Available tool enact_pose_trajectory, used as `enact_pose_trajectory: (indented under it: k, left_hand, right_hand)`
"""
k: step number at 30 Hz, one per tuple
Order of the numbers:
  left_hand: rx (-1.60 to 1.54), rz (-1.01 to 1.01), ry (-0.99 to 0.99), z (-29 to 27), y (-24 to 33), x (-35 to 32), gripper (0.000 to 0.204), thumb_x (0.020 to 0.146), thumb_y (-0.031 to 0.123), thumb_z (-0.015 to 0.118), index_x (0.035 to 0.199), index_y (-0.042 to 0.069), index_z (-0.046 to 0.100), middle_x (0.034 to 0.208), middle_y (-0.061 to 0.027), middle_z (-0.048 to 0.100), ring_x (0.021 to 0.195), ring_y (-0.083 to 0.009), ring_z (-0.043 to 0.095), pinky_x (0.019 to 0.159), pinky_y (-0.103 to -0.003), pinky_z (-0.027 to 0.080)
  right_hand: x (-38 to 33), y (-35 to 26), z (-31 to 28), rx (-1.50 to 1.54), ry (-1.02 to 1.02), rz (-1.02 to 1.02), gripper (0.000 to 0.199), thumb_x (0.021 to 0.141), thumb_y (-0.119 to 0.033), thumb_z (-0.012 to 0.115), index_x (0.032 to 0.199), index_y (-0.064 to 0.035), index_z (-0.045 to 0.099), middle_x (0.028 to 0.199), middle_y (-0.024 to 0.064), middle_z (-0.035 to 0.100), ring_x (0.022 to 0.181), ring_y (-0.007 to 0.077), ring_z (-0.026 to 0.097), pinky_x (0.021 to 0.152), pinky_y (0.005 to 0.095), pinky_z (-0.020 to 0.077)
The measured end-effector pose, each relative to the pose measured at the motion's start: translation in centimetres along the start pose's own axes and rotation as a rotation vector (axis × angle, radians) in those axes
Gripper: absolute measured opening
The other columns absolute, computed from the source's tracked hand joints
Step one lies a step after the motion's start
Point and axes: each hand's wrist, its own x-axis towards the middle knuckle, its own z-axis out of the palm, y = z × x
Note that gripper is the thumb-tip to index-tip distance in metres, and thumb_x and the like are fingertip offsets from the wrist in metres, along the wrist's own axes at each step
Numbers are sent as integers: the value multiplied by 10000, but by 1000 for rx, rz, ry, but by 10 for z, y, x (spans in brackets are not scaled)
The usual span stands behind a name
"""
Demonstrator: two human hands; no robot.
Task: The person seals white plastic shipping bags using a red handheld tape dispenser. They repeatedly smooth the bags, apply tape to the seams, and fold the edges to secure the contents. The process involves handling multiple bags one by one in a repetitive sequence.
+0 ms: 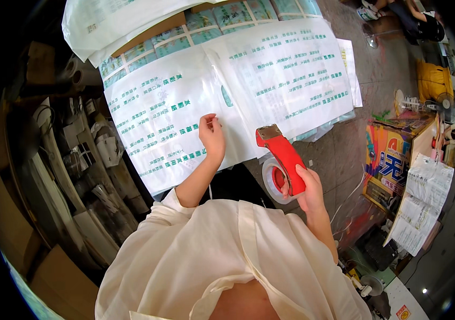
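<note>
My right hand is wrapped round a red tape dispenser that carries a wide roll of clear tape. The dispenser's metal cutting end points up, beside the near right part of a white printed plastic sheet. Over the middle of this sheet is my left hand, its fingers curled in and nothing visible in them. Whether it touches the sheet I cannot tell. Beyond the sheet's far edge show several wrapped packs in green patterned film, bound with pale bands. A crease runs down the sheet's middle.
Another white plastic sheet lies at the far left. Stacked boards and papers fill the left side. On the right stand a colourful printed box, an open notebook and a fan. A person is at the far right.
</note>
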Motion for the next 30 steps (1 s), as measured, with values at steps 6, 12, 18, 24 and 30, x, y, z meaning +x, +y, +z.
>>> enact_pose_trajectory:
  k: [6,12,18,24,30]
  left_hand:
    - [488,705,-162,-15,-16,-8,298,825,1,633,1122,17,616,1185,-133,544,1102,-278,513,945,-381,438]
    - [155,545,-314,9,-28,0,218,831,58,656,1044,15,674,1205,-109,532,1089,-287,494,967,-377,405]
    - [73,310,-382,18,-19,2,208,915,143,582,1040,14,687,1215,-69,512,1127,-230,441,966,-328,377]
    - [-104,277,-421,15,-33,13,210,871,70,520,987,21,689,1210,-59,513,1156,-227,408,998,-328,340]
    - [-234,245,-530,4,-35,25,298,804,-19,435,965,10,684,1221,-77,491,1190,-221,434,1051,-308,311]
  right_hand:
    - [1,-7,0,40,26,-48,386,971,-312,469,875,43,586,650,144,598,475,249,575,522,358,489]
    - [-3,-14,-2,63,-21,-19,392,970,-306,464,857,47,592,644,136,585,469,257,574,594,396,504]
    - [-11,-2,5,76,-63,74,363,970,-283,485,923,61,590,710,139,606,519,243,602,536,362,502]
    - [-9,0,9,80,-108,75,351,974,-270,477,935,62,585,722,135,609,543,227,610,524,348,497]
    - [-9,-3,8,94,-81,76,348,973,-270,479,941,60,586,711,135,611,542,225,605,537,342,491]
